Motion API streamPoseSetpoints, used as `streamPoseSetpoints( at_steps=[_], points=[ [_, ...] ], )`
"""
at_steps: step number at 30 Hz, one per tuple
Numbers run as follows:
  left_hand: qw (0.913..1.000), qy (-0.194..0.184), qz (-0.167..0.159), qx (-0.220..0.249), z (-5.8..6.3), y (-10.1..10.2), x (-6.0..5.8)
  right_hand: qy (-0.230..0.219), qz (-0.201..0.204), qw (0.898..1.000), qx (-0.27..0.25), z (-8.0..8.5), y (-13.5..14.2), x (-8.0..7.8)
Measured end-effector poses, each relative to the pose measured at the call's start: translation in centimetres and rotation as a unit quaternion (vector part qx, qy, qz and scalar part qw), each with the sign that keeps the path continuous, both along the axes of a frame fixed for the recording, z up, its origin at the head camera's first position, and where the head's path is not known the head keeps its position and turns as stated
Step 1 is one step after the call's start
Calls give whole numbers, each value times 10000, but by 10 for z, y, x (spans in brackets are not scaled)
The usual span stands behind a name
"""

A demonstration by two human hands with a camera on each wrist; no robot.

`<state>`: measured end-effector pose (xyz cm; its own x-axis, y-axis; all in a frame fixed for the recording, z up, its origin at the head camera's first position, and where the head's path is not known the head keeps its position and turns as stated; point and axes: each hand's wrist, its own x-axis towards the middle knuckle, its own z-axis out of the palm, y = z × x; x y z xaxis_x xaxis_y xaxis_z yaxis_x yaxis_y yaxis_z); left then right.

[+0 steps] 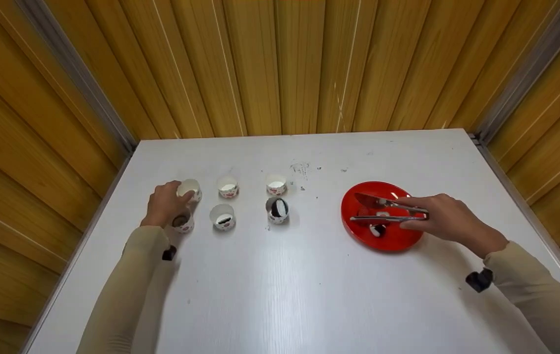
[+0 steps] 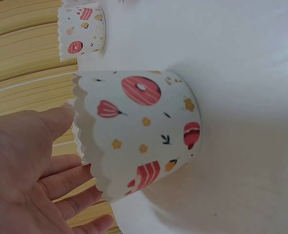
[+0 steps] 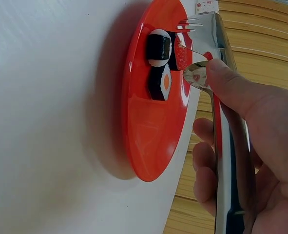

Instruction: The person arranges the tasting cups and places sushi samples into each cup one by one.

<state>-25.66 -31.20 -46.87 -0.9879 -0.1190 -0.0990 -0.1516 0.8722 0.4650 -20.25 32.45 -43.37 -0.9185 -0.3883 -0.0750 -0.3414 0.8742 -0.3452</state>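
My left hand [image 1: 164,202] holds the back-left paper cup [image 1: 191,186] at its rim. A front-left paper cup [image 1: 184,225] stands just below the hand with something dark inside. In the left wrist view, a printed cup [image 2: 139,109] with a scalloped rim hides part of my fingers. My right hand [image 1: 439,216] grips metal tongs [image 1: 388,219], spread apart over a red plate [image 1: 402,242]; one end is a spoon, the other a fork. On the plate lie a white sushi piece with a black band [image 3: 159,48], one with an orange centre [image 3: 160,83] and one topped red [image 3: 181,58].
Other paper cups are the back-middle cup [image 1: 228,191], back-right cup [image 1: 276,187], front-middle cup [image 1: 223,220] with a dark item, and front-right cup [image 1: 274,217] with a black-and-white sushi piece. Wood-look panels [image 1: 299,69] border the white table [image 1: 280,285].
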Motion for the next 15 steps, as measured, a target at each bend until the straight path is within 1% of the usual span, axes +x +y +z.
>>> streamPoseSetpoints(
  at_steps=[2, 7, 15],
  points=[
    [10000, 33, 31, -23, -1, 1, 0, -10, 8, 10000, 8, 0, 0, 0],
    [9999, -32, 132, 98, -1, 1, 0, -111, -6, 9999, 24, -1, 0, -1],
    [9996, -96, 121, 248, -2, 0, 0, -81, -44, 9999, 44, -1, -3, -2]
  ],
)
